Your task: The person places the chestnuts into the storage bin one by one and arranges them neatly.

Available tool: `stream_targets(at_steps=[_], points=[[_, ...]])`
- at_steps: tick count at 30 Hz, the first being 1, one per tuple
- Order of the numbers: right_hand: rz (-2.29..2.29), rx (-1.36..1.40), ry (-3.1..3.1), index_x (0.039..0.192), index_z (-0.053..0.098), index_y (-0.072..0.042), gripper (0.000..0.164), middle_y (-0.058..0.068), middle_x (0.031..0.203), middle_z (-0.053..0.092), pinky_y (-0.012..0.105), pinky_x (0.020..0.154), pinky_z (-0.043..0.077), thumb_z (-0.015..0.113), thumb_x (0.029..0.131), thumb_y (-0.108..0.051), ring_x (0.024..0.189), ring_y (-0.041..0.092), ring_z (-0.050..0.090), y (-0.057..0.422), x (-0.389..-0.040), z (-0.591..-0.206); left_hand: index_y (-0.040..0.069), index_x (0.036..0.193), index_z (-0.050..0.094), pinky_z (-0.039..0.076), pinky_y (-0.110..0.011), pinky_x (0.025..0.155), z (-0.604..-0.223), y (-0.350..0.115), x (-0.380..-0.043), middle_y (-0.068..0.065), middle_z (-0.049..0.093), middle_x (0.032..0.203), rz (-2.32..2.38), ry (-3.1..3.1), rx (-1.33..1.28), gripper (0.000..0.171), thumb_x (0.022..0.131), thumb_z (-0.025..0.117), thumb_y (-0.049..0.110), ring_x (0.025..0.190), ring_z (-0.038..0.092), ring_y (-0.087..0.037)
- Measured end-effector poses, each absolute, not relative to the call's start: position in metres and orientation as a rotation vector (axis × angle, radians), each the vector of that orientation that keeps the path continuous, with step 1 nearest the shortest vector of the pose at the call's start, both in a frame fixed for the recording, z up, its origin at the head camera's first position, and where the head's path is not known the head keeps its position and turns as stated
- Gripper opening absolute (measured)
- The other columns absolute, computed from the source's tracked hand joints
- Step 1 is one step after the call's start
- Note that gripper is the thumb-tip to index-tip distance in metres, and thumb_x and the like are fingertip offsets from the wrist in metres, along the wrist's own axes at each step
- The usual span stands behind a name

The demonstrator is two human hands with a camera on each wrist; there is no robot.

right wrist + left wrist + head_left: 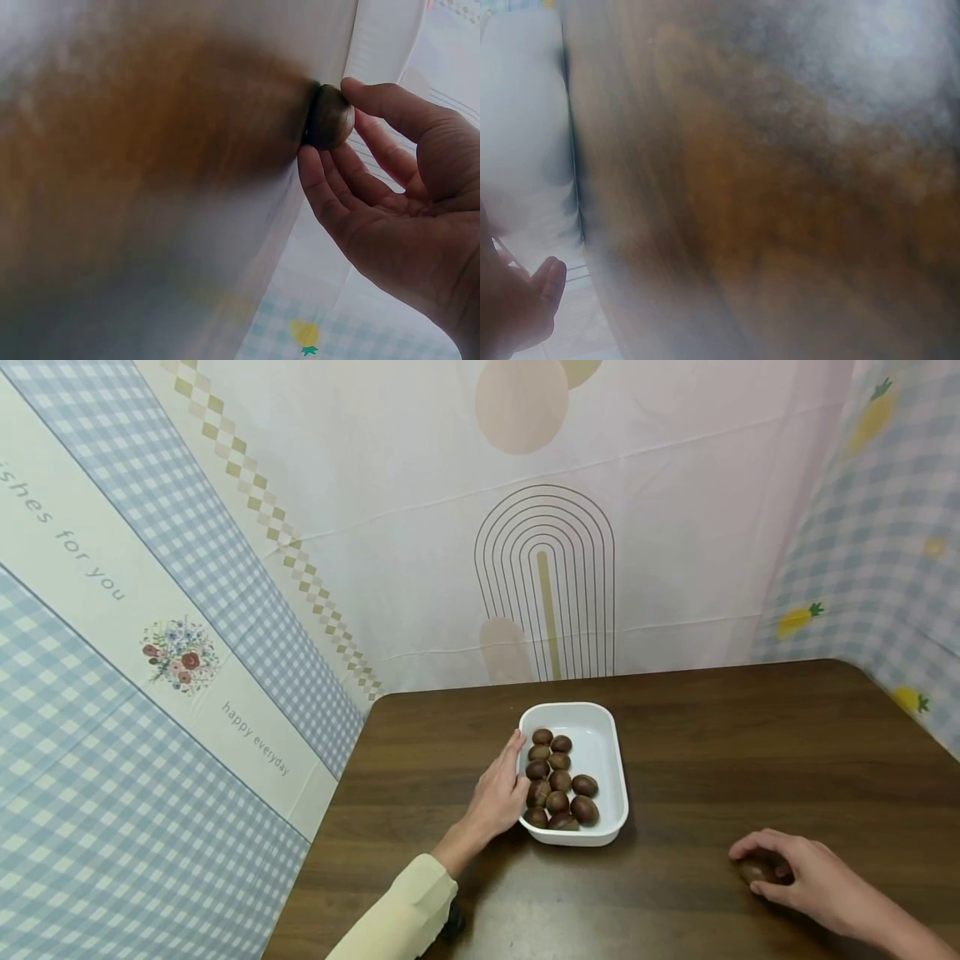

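A white rectangular dish (600, 752) stands on the table, with several glossy brown egg-shaped things (560, 781) grouped along its left side and near end. My left hand (495, 793) rests against the dish's left wall, fingers fairly straight along the rim. Part of that hand (517, 307) shows at the lower left of the left wrist view. Far to the right, my right hand (802, 868) holds one more brown egg-shaped thing (331, 118) between thumb and fingertips, low at the tabletop. Its skin looks dark and smooth in the right wrist view.
The dark wooden table (690, 760) has its far edge against a pale printed cloth (420, 577). A blue checked cloth (97, 693) hangs on the left, another on the right. Something small and black (453, 920) shows beneath the left sleeve (405, 914).
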State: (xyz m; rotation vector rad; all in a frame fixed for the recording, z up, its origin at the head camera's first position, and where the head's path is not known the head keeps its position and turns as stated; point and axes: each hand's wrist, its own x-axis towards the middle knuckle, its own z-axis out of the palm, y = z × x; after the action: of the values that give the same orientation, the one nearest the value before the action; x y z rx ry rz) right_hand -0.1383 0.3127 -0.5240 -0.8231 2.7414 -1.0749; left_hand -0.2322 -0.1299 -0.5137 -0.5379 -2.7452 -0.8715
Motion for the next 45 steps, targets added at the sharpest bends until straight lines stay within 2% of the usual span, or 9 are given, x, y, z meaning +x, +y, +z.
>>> stream_targets(at_steps=[7, 15, 32, 36, 45], points=[[-1.07, -0.802, 2.777, 0.112, 0.073, -0.015, 0.036, -0.005, 0.108, 0.072, 0.025, 0.067, 0.054, 0.09, 0.08, -0.007, 0.097, -0.009, 0.059, 0.31, -0.136, -0.525, 0.003, 0.162, 0.04, 0.043, -0.053, 0.114, -0.515, -0.13, -0.233, -0.011, 0.034, 0.172, -0.868, -2.731, -0.546, 0.068, 0.095, 0.049, 0.009, 0.151, 0.043, -0.03], [-1.016, -0.727, 2.785, 0.114, 0.073, -0.015, 0.038, -0.001, 0.109, 0.073, 0.025, 0.068, 0.055, 0.089, 0.081, -0.006, 0.097, -0.008, 0.06, 0.307, -0.135, -0.522, 0.004, 0.163, 0.039, 0.042, -0.052, 0.116, -0.514, -0.13, -0.232, -0.01, 0.032, 0.172, -0.877, -2.747, -0.541, 0.068, 0.096, 0.05, 0.008, 0.152, 0.042, -0.029], [-1.098, -0.827, 2.902, 0.112, 0.073, -0.012, 0.043, -0.002, 0.105, 0.073, 0.024, 0.066, 0.055, 0.09, 0.076, 0.004, 0.093, -0.008, 0.061, 0.307, -0.136, -0.522, 0.003, 0.162, 0.04, 0.043, -0.053, 0.114, -0.514, -0.13, -0.232, -0.012, 0.033, 0.172, -0.871, -2.726, -0.557, 0.067, 0.095, 0.05, 0.008, 0.15, 0.044, -0.031], [-1.096, -0.825, 2.896, 0.113, 0.072, -0.011, 0.043, -0.004, 0.106, 0.073, 0.024, 0.066, 0.055, 0.089, 0.077, 0.004, 0.093, -0.008, 0.06, 0.308, -0.139, -0.519, 0.003, 0.162, 0.04, 0.043, -0.054, 0.114, -0.514, -0.13, -0.232, -0.012, 0.033, 0.172, -0.876, -2.736, -0.552, 0.067, 0.096, 0.049, 0.008, 0.149, 0.044, -0.031], [-1.11, -0.927, 3.005, 0.109, 0.072, -0.014, 0.048, -0.012, 0.103, 0.071, 0.022, 0.065, 0.053, 0.091, 0.071, 0.009, 0.089, -0.005, 0.06, 0.302, -0.144, -0.512, 0.005, 0.163, 0.038, 0.041, -0.052, 0.116, -0.514, -0.13, -0.233, -0.009, 0.031, 0.173, -0.891, -2.762, -0.533, 0.068, 0.097, 0.05, 0.009, 0.152, 0.041, -0.029]])
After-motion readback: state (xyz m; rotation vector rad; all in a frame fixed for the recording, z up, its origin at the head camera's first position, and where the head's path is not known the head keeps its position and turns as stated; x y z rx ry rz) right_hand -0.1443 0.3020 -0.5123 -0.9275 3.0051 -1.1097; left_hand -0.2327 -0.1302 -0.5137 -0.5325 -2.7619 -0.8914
